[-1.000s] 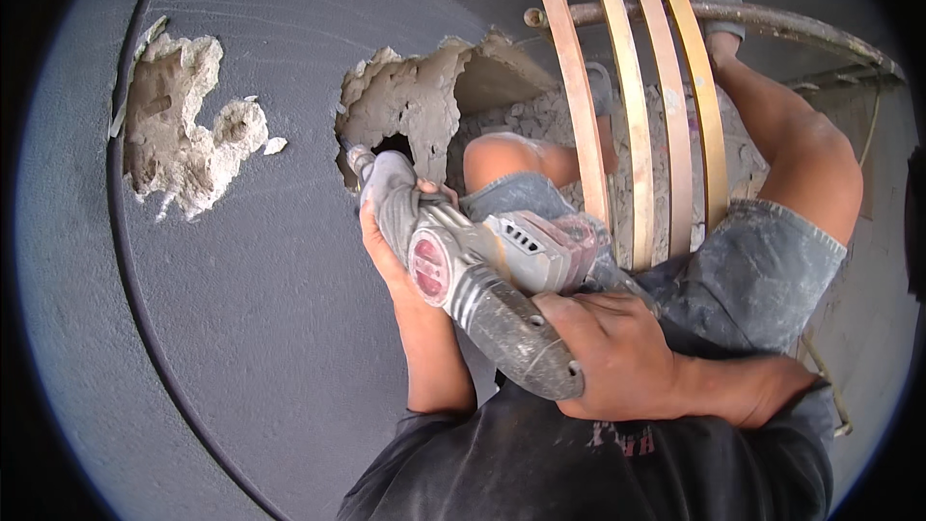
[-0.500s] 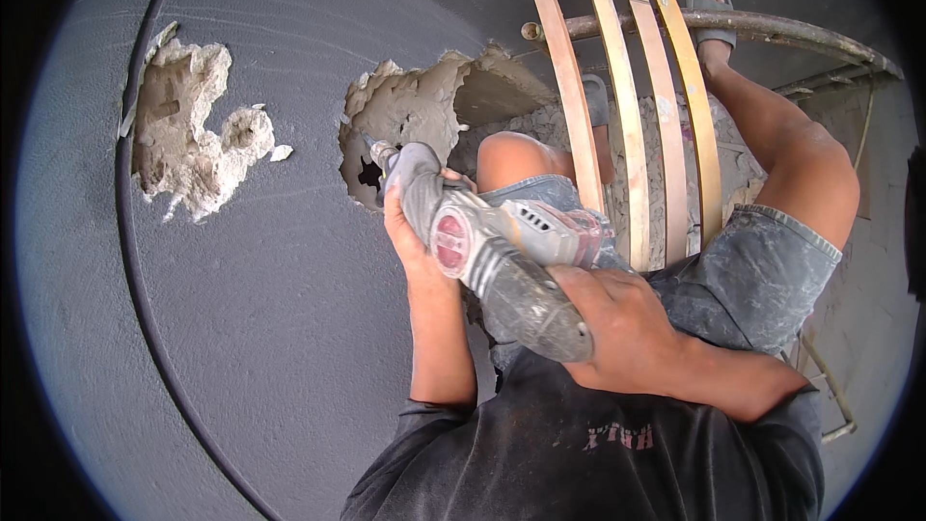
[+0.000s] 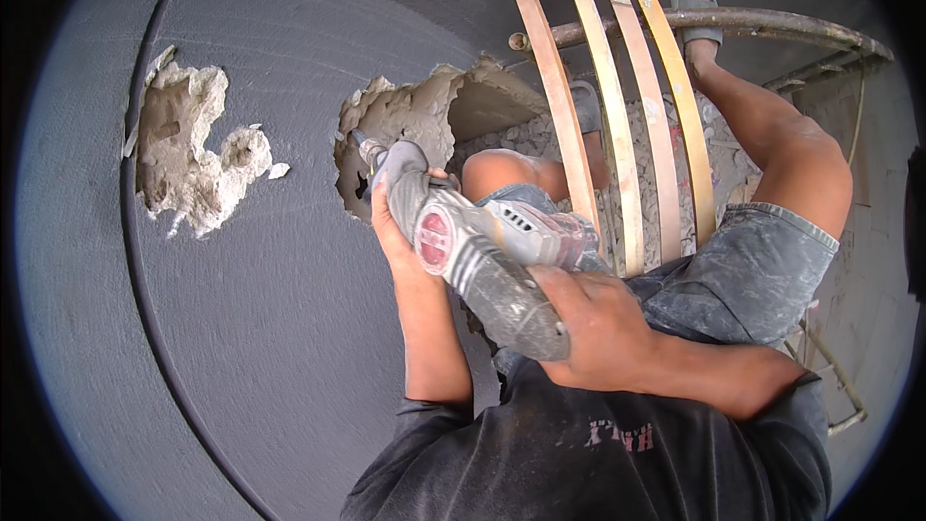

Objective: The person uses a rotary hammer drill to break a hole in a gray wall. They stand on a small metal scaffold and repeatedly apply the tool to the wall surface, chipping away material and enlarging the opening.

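A dusty grey rotary hammer with a round red patch on its side lies slanted across my front, both hands on it. My left hand is wrapped round its front end, fingers partly hidden behind the body. At the rear, my right hand grips the handle; the trigger is out of sight. The tool's bit end reaches into a ragged hole broken in the dark grey wall. Whether the tip touches the hole's edge, I cannot tell.
A second broken patch lies further left, beside a black cable. Several wooden slats stand by my legs, crossing a rusty metal pipe. Grey rubble lies beneath the slats. My sandalled foot rests near the pipe.
The rotary hammer and both hands appear slightly further left, with the bit end higher in the hole. Slats and pipe also appear shifted left, as the view has moved. Both grips stay the same.
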{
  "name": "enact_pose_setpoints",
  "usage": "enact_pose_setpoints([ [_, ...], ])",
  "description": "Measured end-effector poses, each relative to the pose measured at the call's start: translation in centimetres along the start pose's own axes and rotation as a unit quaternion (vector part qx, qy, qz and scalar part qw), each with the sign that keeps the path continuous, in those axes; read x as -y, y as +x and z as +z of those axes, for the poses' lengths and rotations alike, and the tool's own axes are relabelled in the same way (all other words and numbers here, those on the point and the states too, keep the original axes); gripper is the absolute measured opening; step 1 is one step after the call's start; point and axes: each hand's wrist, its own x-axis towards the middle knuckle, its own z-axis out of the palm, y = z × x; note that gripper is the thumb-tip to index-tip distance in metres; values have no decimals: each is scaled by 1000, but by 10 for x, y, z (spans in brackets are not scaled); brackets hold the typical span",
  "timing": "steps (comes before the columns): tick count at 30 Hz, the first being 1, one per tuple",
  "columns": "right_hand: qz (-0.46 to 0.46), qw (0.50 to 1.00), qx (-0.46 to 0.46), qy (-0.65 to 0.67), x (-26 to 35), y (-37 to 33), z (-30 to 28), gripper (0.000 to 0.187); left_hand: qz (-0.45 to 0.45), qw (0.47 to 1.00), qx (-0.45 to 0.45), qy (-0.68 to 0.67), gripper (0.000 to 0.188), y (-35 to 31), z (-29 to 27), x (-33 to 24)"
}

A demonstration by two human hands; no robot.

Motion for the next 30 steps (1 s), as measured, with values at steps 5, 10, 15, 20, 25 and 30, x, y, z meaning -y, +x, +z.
enact_pose_setpoints([
  [5,-16,1000,4,16,24,31,20,49,66,995,13,68,51,20,-26,-32],
  [10,-44,997,51,-27,48,40,47,40,58,996,37,-63,56,9,-30,-39],
  [15,-96,989,64,-95,54,40,77,39,46,987,123,-96,52,17,-73,-54],
  [20,-82,990,59,-97,33,33,87,36,68,981,133,-125,55,35,-80,-44],
  [25,24,996,85,-6,12,36,11,46,16,999,34,26,58,21,-20,-23],
  [30,54,997,9,60,-27,-30,-53,57,-6,995,17,100,52,7,0,32],
])
